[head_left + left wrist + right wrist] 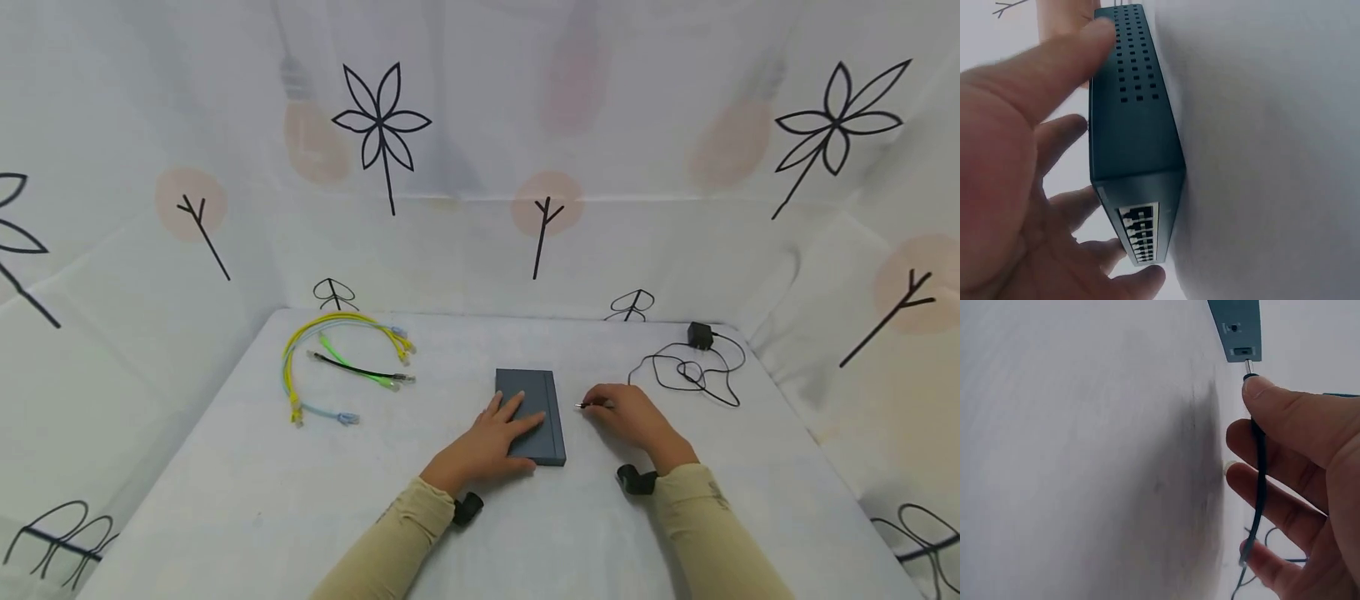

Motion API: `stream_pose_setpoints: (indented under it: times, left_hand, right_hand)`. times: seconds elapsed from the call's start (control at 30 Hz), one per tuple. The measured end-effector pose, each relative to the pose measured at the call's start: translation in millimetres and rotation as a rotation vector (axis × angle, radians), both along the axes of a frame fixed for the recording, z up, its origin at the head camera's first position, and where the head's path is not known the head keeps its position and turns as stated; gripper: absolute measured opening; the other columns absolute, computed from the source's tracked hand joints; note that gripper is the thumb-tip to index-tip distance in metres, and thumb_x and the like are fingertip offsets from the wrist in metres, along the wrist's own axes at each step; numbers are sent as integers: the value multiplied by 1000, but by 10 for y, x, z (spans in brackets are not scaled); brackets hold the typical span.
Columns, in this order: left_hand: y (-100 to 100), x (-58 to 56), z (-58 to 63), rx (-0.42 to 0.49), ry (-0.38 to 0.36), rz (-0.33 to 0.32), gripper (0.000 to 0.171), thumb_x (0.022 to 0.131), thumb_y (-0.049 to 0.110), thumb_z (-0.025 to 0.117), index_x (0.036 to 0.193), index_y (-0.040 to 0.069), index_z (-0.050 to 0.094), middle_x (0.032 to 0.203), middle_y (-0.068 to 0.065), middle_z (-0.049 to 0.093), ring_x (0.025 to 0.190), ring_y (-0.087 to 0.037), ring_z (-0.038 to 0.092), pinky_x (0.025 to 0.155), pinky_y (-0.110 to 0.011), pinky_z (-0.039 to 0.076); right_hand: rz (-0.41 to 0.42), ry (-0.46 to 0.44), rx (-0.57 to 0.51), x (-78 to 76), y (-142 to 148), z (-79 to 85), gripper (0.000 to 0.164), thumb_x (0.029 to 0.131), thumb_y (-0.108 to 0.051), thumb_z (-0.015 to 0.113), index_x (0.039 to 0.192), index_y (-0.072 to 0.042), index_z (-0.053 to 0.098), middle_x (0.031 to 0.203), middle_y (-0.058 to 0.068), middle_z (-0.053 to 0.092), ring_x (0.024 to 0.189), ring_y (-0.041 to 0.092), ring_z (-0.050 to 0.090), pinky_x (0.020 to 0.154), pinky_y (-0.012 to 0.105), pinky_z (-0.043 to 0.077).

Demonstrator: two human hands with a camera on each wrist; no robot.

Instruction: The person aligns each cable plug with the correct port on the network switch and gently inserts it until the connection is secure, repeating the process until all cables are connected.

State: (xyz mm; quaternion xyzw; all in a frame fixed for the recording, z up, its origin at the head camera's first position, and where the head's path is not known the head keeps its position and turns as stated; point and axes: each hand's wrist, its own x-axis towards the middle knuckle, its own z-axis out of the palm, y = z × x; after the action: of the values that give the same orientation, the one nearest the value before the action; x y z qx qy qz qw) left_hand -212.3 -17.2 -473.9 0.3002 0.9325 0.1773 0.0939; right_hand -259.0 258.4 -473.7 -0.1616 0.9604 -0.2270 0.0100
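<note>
A dark blue-grey network switch (527, 421) lies flat on the white table in the head view. My left hand (491, 442) rests on it with fingers spread over its top and the thumb at its near edge. In the left wrist view a row of ports (1141, 234) and a vented side (1135, 62) of the switch show. To the right, my right hand (626, 414) pinches the barrel plug (1249, 367) of a black power cable (1261, 469) between thumb and finger. The plug's metal tip points at the switch's side, which has small sockets; in the head view a gap separates them.
The black power adapter (700, 336) sits at the back right with its cord in loose loops. At the back left lie yellow network cables (287, 358), a light blue cable (322, 411) and a short black cable (360, 369) crossing a green one (330, 348). Patterned cloth walls (465, 250) enclose the table.
</note>
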Motion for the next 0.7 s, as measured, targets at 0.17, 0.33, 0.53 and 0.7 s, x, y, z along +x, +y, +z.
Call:
stream_pose_setpoints:
  times: [0.17, 0.33, 0.53, 0.7]
  left_hand:
    - [42, 1, -2, 25, -47, 3, 62, 93, 48, 60, 149, 35, 37, 164, -6, 12, 150, -39, 1, 114, -50, 33]
    - [83, 18, 17, 2, -72, 21, 61, 94, 46, 59, 149, 33, 37, 163, -9, 13, 151, -37, 0, 114, -48, 33]
    - [97, 39, 30, -10, -76, 24, 60, 95, 45, 58, 150, 32, 36, 163, -9, 13, 151, -37, 0, 114, -49, 34]
    - [73, 54, 34, -8, -71, 21, 60, 95, 45, 57, 150, 31, 36, 163, -10, 13, 150, -38, -1, 114, -49, 34]
  right_hand:
    - [-17, -8, -9, -60, -37, 0, 14, 92, -18, 65, 104, -13, 71, 102, 5, 71, 100, 26, 65, 90, 49, 51]
    - [-27, 13, -43, -112, -85, -17, 17, 93, -15, 63, 107, -11, 71, 107, 8, 71, 105, 30, 64, 91, 50, 50]
    - [-64, 36, -104, -181, -133, -80, 17, 93, -12, 62, 108, -11, 72, 111, 9, 71, 109, 31, 63, 94, 51, 49]
    - [-92, 13, -136, -206, -172, -101, 17, 95, -15, 61, 108, -12, 71, 113, 9, 70, 110, 31, 62, 95, 51, 48]
